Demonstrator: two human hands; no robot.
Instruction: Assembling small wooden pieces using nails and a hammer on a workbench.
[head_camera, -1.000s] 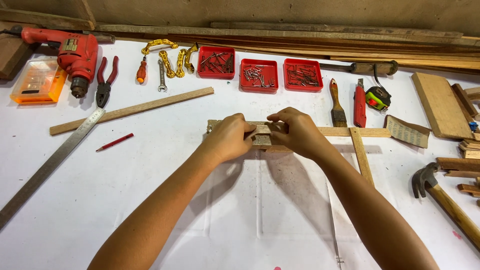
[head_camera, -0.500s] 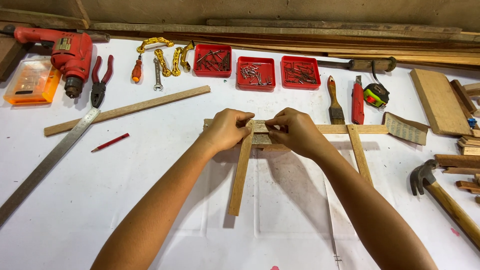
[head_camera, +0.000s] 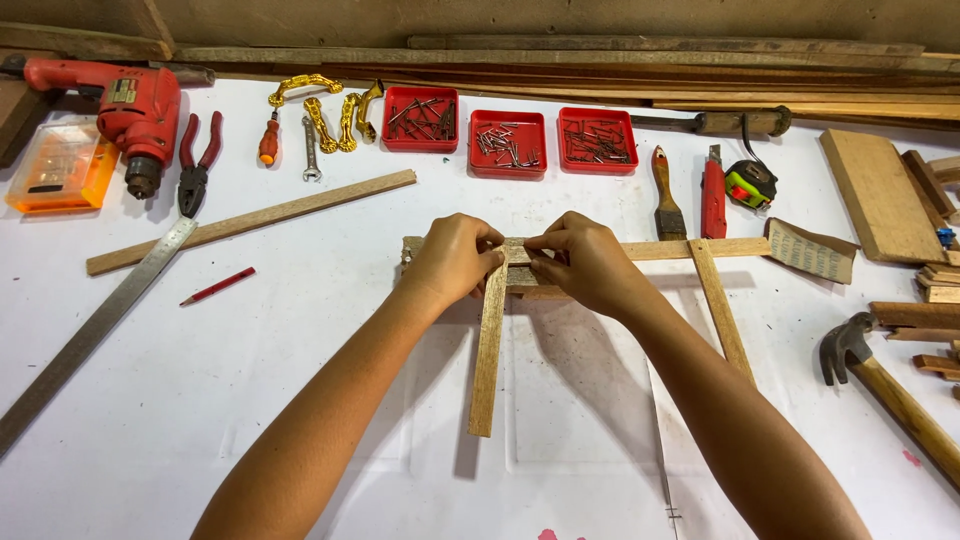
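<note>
A short wooden strip (head_camera: 488, 350) is being pinched at its top end by the left hand (head_camera: 452, 262) and right hand (head_camera: 583, 262), fingers closed narrowly, against the horizontal wooden rail (head_camera: 660, 249); having been swung out below that rail, it is now being squared as an upright.

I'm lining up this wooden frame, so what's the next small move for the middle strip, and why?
Probably swing the middle strip's lower end slightly right. It leans off square from the top rail, while both hands already pinch the joint, so only the free end needs nudging.
</note>
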